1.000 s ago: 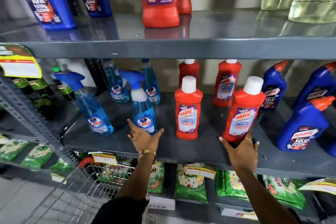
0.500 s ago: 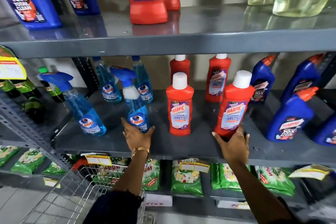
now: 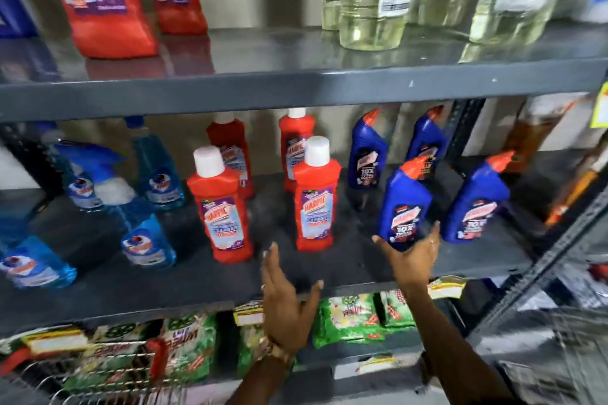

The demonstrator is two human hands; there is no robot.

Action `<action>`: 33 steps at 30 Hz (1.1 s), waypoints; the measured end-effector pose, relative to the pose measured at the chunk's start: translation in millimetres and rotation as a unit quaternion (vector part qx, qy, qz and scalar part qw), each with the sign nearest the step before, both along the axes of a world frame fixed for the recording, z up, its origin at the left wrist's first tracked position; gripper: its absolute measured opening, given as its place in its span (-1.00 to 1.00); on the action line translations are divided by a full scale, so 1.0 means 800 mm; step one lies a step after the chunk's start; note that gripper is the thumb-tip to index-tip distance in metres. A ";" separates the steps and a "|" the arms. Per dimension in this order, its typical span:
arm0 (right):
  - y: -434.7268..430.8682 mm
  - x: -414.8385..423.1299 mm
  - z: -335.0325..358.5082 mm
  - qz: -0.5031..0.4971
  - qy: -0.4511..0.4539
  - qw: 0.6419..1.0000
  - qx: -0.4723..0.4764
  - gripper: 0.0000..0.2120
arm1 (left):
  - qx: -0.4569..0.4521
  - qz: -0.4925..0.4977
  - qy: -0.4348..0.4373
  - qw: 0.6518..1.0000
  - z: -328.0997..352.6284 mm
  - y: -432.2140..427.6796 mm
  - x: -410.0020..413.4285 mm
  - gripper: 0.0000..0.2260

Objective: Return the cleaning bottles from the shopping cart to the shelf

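The grey middle shelf point(image 3: 345, 270) holds blue spray bottles point(image 3: 148, 240) on the left, red Harpic bottles point(image 3: 227, 217) in the middle and blue Harpic bottles point(image 3: 473, 204) on the right. My right hand point(image 3: 411, 260) is spread at the base of the front blue Harpic bottle point(image 3: 406, 204), thumb on its left and fingers on its right, touching it. My left hand point(image 3: 286, 306) hovers with fingers apart before the shelf edge, below the gap between the two front red bottles, holding nothing. The wire shopping cart point(image 3: 98, 381) shows at the bottom left.
The top shelf point(image 3: 296, 82) carries large red bottles point(image 3: 105, 0) and clear yellowish bottles point(image 3: 371, 0). Green packets point(image 3: 348, 319) fill the shelf below. A slotted grey upright point(image 3: 559, 253) stands at the right, with brown bottles point(image 3: 539, 131) beyond it.
The view has swung to the right. My right hand left the red bottle and now touches the blue Harpic bottle. My left hand left the spray bottle and moved right.
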State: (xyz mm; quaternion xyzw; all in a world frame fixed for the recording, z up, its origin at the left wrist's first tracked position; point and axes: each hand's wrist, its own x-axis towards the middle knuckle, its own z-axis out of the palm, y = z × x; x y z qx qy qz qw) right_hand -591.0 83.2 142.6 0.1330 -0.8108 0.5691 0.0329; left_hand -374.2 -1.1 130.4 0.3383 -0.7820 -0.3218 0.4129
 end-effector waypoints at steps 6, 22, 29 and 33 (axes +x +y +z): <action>-0.005 -0.022 0.003 0.053 0.001 0.999 0.014 0.01 | 0.133 0.042 0.012 0.990 0.016 -0.017 -0.082 0.14; 0.001 -0.031 -0.009 0.084 0.055 0.991 0.083 0.07 | 0.114 0.154 -0.040 0.981 0.006 -0.022 -0.132 -0.02; -0.002 -0.035 -0.011 0.089 0.034 0.992 0.088 0.09 | 0.126 0.164 -0.045 0.977 0.008 -0.022 -0.132 -0.03; 0.001 -0.038 -0.012 0.112 0.029 0.992 0.049 0.11 | 0.145 0.155 -0.043 0.976 0.014 -0.018 -0.127 0.03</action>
